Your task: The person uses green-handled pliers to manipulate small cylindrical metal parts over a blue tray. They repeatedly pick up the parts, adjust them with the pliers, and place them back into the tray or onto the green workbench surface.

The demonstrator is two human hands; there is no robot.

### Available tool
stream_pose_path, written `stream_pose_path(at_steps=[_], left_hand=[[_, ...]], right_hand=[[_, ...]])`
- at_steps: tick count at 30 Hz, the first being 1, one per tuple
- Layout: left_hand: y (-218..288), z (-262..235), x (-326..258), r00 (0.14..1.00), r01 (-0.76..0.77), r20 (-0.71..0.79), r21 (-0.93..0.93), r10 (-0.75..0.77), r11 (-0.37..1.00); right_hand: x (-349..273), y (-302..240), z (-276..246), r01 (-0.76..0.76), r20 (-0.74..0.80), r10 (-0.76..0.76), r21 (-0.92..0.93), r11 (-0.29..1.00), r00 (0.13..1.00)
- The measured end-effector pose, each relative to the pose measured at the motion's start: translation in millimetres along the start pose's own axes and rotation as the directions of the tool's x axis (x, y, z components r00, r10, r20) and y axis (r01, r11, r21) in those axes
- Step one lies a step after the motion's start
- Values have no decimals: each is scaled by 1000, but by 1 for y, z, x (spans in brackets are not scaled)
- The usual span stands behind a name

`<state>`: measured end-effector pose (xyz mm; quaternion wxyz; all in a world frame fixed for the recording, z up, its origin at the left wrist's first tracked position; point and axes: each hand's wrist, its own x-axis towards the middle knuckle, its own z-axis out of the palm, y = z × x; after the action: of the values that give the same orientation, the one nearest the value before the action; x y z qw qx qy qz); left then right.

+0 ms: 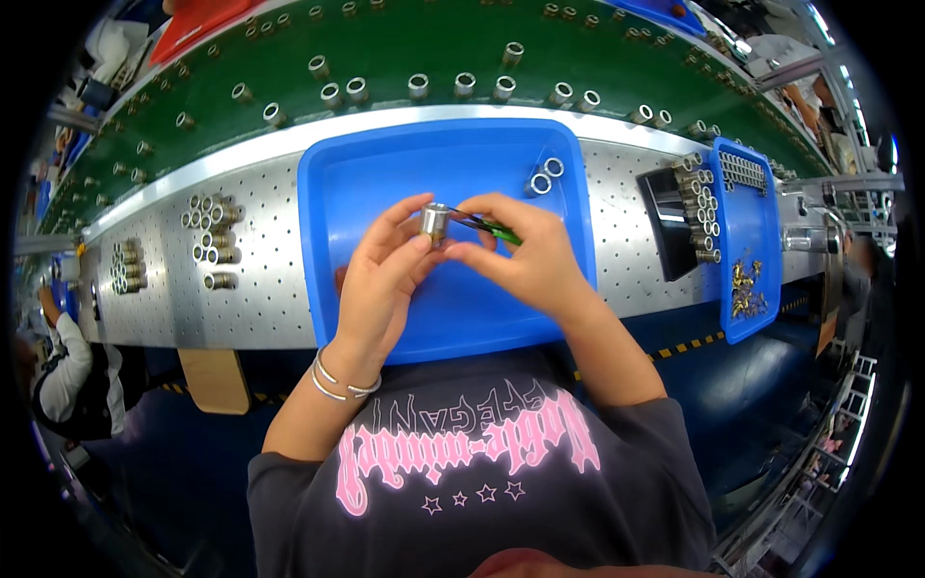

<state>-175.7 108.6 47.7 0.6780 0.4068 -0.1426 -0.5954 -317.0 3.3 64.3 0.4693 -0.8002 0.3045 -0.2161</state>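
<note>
Above the large blue tray (pixel 453 332), my left hand (pixel 378 279) grips a short silver metal sleeve (pixel 435 222) between thumb and fingers, its open end facing up. My right hand (pixel 538 258) is closed around a slim tool (pixel 504 232) with a black and green handle, which looks like tweezers. The dark tip of this tool reaches to the sleeve's upper rim; whether it goes inside is too small to tell. Two similar sleeves (pixel 541 183) lie in the tray's far right corner.
Metal sleeves (pixel 418 86) stand along a green conveyor belt (pixel 405 43) beyond the perforated metal bench (pixel 270 265). More sleeves (pixel 217 212) lie grouped at left. At right, sleeves (pixel 708 214) rest by a black holder (pixel 665 217) and a blue tray (pixel 737 231) with small brass-coloured parts (pixel 747 289).
</note>
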Motion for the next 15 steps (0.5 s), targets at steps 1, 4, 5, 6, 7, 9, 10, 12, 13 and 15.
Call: stream_pose_path(at_steps=[1,4,5,6,7,9,10,12,13,15], left_hand=[[-1,1,1,1000,-9,-26,32,10,999],[-7,4,2,999,-27,-31,110,31,994],[-7,8,4,999,-38,-19,148,42,988],[-6,8,3,998,-46,-31,154,51,987],[-7,10,3,997,-71,-27,146,75,987],[-8,10,4,996,-69,-46,130,75,989],[-7,11,5,996,-73,-40,105,78,992],[-11,8,7,995,-99,-17,154,103,983],[-12,9,7,994,-103,-22,181,108,978],[-14,8,11,994,-104,3,208,106,973]], right_hand=[[1,-1,1,51,-15,-51,11,999,999],[0,11,5,157,-17,-159,-67,985,987],[-1,12,2,184,-23,-186,-60,981,982],[-1,12,1,212,-29,-214,-52,976,976],[-2,11,-1,207,-41,-210,-58,977,977],[-2,8,-3,202,-54,-208,-90,975,977],[-1,6,-4,200,-50,-207,-110,973,977],[-3,4,-2,224,-91,-232,-89,971,969],[-4,4,-3,241,-103,-247,-71,968,963],[-8,6,-7,231,-115,-241,-97,968,964]])
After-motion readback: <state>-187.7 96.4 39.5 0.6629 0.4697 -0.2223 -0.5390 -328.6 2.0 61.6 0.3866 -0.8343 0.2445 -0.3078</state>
